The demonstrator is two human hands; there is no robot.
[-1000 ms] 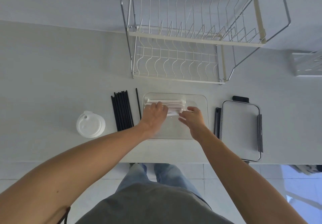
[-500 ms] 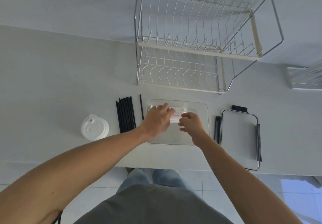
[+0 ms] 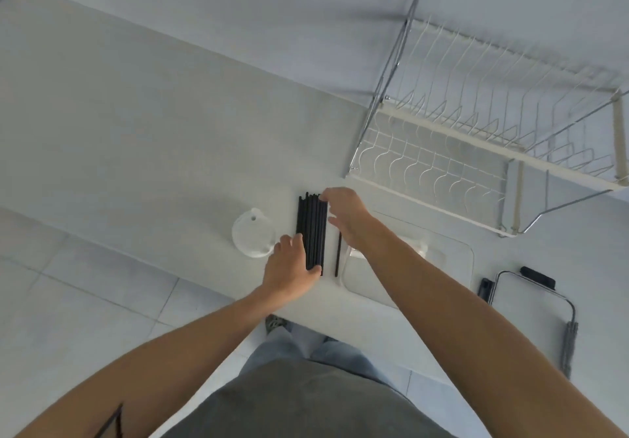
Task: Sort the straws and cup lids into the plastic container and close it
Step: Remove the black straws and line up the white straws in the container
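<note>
Fingers [image 3: 293, 245] of the left hand [image 3: 289, 272] are curled loosely over the near end of the black straws [image 3: 312, 230], touching them but not clamped shut; the right hand [image 3: 347, 214] is spread open over the far end, fingertips just on the bundle; one lone black straw [image 3: 338, 254] lies just beside it, apart from the rest. Both hands have come across from the plastic container [image 3: 456, 260], where they were a moment ago; the view has swung left with them. White straws [image 3: 413, 248] lie in that clear container, half hidden behind the right forearm and blurred. Cup lids [image 3: 253, 237] sit on the tabletop [image 3: 153, 151] just left of the bundle, near the left hand. Over to the right lies the container lid [image 3: 531, 305], black clips at its edges; the dish rack [image 3: 476, 151] is cut off by the frame. No writing readable anywhere.
</note>
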